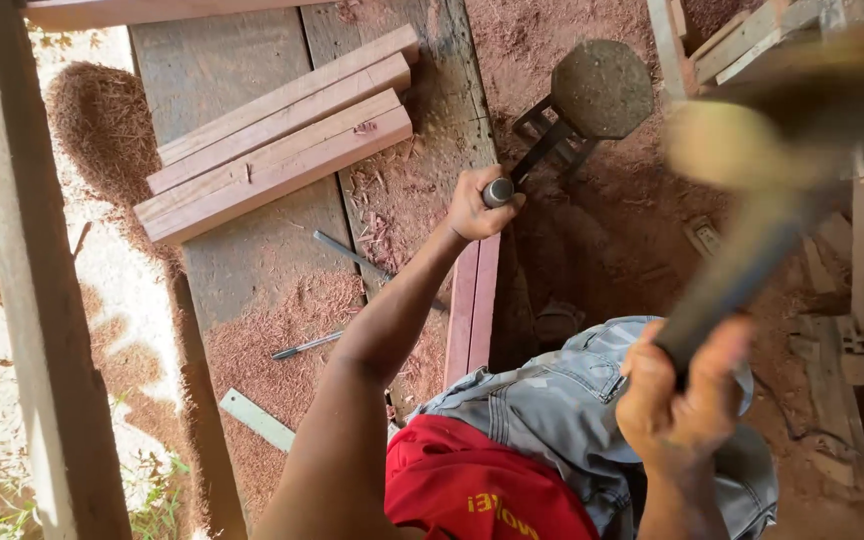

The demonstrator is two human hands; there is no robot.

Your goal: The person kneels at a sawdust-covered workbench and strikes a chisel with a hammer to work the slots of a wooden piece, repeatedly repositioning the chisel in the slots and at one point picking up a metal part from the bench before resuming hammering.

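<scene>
Stacked timbers (277, 145) lie on the dusty bench (252, 270). The left hand (482, 205) is wrapped tight around a chisel (500, 190) held upright on a reddish board (474, 300). The right hand (682, 395) clenches what is probably a mallet (752, 150), raised and blurred.

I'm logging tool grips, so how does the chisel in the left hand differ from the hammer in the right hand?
The slim dark metal chisel looks sharp and steady in the left hand; the wooden-handled hammer in the right hand is blurred. The chisel points down toward the reddish wooden plank; the hammer is raised above it. The chisel is thin; the hammer's handle and pale head are bulkier. Each is gripped in a closed fist.
</scene>
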